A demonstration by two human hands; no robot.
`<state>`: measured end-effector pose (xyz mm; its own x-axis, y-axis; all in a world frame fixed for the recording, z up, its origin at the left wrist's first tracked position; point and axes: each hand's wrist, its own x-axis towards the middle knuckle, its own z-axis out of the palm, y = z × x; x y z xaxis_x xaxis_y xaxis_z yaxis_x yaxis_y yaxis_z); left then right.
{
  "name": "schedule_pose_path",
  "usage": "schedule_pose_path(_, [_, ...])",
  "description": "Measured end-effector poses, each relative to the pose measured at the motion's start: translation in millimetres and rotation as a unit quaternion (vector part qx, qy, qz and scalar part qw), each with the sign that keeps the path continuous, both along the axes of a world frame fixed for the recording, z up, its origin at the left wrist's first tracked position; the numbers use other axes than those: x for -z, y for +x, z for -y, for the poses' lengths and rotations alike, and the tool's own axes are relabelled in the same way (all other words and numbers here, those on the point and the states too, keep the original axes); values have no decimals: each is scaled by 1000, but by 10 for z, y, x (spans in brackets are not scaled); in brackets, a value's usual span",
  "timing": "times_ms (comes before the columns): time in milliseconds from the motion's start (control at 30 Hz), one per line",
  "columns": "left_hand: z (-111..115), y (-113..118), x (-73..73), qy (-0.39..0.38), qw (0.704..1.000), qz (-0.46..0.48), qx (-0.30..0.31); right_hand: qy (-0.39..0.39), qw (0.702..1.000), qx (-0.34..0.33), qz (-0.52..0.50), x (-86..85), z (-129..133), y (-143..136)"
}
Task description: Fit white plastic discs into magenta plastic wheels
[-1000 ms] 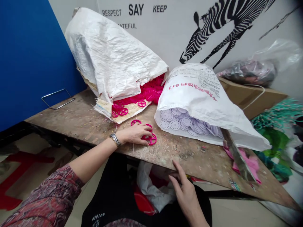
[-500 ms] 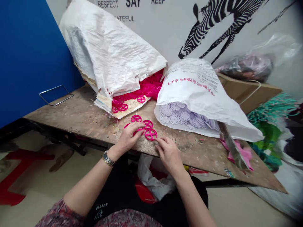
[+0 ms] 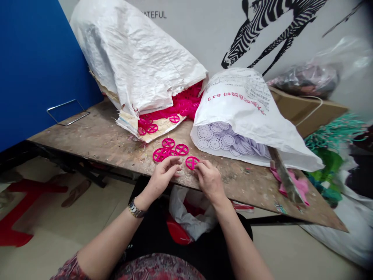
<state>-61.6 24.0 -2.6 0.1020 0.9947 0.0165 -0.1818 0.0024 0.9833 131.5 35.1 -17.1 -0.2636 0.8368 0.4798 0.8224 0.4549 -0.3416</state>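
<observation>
So, right hand (image 3: pixel 209 178) pinching pink wheel (image 3: pixel 192 163); left hand (image 3: pixel 161 177) near wheel cluster (image 3: pixel 165 152).

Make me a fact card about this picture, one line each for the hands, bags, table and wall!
Left hand: beside the loose pink wheels, watch on its wrist
Right hand: pinching the edge of one pink wheel
Plain sack: more pink wheels at its mouth
Printed sack: pale purple discs inside
Table: brown
Wall: zebra picture

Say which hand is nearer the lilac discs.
Right. The right hand is in front of the discs, at a pink wheel; the left hand is farther off, leftward.
</observation>
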Motion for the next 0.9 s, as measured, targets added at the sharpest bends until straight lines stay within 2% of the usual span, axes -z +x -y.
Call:
schedule_pose_path(100, [-44, 63, -24, -70, 996, 41, 36, 49, 998, -20, -22, -32, 82, 105])
schedule_pose_path(200, [-97, 153, -34, -120, 982, 85, 115, 91, 994, -53, -16, -81, 165, 151])
schedule_pose_path(300, [-168, 255, -2, -140, 968, 108, 179, 99, 992, -79, 13, -105, 235, 150])
schedule_pose_path(367, [-217, 315, 37, -136, 965, 104, 197, 93, 992, -90, 11, -113, 260, 155])
schedule_pose_path(467, [-269, 374, 88, -126, 970, 96, 185, 84, 993, -73, -27, -149, 213, 219])
schedule_pose_path(533, [-281, 393, 101, -130, 973, 96, 166, 69, 995, -25, -61, -190, 88, 309])
schedule_pose_path(633, [-272, 402, 95, -133, 976, 93, 147, 15, 994, 79, -80, -235, -250, 488])
schedule_pose_path(767, [-245, 401, 82, -124, 978, 89, 145, -99, 974, 203, 2, -232, -786, 689])
schedule_pose_path(900, [-240, 395, 94, -123, 977, 103, 144, -137, 960, 244, 16, -205, -1144, 743])
